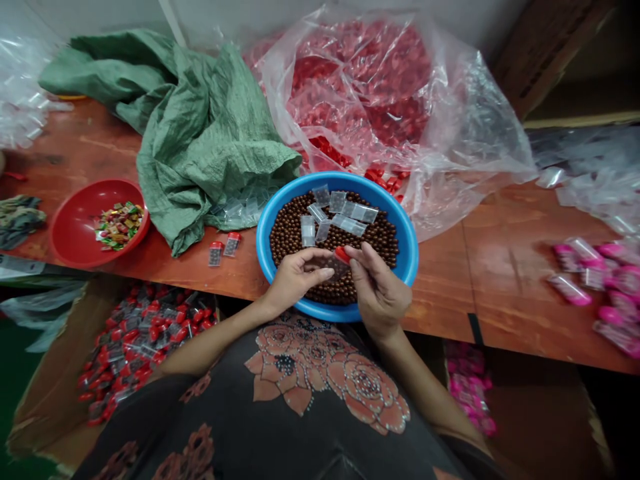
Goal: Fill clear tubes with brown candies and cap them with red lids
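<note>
Head view. Right hand [384, 293]: thumb and forefinger pinch a red cap [343, 253] above the near half of the blue basin [263, 243]. Left hand [293, 283]: fingers curl beside the cap; cannot tell whether they grip a clear body beneath it.

Risks (judged): a cap pressed on askew could slip from the pinch and drop among the brown beads [285, 233]. The basin stands at the near edge of the surface [445, 267], its rim reaching about that edge; a forearm knock could tip it and spill beads.

Materials: beads round, smooth, slightly glossy. Loose clear boxes [308, 230] on them: rectangular, rigid-looking plastic. Two red-capped boxes [215, 255] lie near the surface's near edge, left of the basin. Toward the far edge: green sack [200, 133], creased, woven-looking; plastic bag [470, 113], thin, shiny, crumpled, over red pieces [330, 150].
</note>
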{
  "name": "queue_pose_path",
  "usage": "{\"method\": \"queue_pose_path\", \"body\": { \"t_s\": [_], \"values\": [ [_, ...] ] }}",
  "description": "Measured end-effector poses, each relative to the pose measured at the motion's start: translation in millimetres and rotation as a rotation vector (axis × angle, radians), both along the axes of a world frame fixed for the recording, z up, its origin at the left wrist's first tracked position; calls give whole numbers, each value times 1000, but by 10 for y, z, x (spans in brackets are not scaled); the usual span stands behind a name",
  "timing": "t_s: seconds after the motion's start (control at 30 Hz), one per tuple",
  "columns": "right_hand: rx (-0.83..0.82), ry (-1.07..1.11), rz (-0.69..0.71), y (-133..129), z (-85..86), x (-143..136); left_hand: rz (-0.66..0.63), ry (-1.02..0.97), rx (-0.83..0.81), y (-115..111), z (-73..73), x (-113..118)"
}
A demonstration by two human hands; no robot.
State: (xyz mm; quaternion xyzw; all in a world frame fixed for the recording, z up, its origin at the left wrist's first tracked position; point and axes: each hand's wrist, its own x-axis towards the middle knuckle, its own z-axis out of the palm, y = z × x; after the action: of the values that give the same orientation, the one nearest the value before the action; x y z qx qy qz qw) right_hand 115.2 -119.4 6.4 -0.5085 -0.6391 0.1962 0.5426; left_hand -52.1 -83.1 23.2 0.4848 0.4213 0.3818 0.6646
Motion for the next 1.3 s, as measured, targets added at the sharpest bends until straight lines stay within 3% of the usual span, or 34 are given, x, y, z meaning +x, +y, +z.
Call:
{"method": "queue_pose_path", "body": {
  "t_s": [0.13, 0.23, 0.37, 0.47, 0.67, 0.77, 0.93, 1.13, 1.2, 1.3],
  "values": [
    [3, -198, 192, 82, -3, 67, 63, -72, -54, 5, -10, -34],
    [74, -333, 211, 130, -2, 59, 61, -152, -91, 23, -29, -10],
    [98, -335, 275, 137, 14, 8, 21, -224, -224, 43, -56, 125],
    [129, -359, 272, 131, 42, -22, 38, -153, -286, 35, -42, 242],
    [85, -335, 249, 98, 33, -24, 198, 43, -129, -8, 1, 320],
    [-32, -250, 308, 110, 6, 69, 132, -19, -149, -1, -2, 262],
    [-306, -109, 408, 224, 23, 312, -101, -86, -142, 63, 90, 92],
    [-166, -369, 264, 210, 179, 335, -335, 131, 1, 164, 154, -38],
    [-157, -465, 258, 153, 196, 297, -346, 264, 57, 160, 98, -27],
    [-82, -594, 291, 118, 123, 221, -249, 377, 143, 135, -38, 25]
  ]
}}
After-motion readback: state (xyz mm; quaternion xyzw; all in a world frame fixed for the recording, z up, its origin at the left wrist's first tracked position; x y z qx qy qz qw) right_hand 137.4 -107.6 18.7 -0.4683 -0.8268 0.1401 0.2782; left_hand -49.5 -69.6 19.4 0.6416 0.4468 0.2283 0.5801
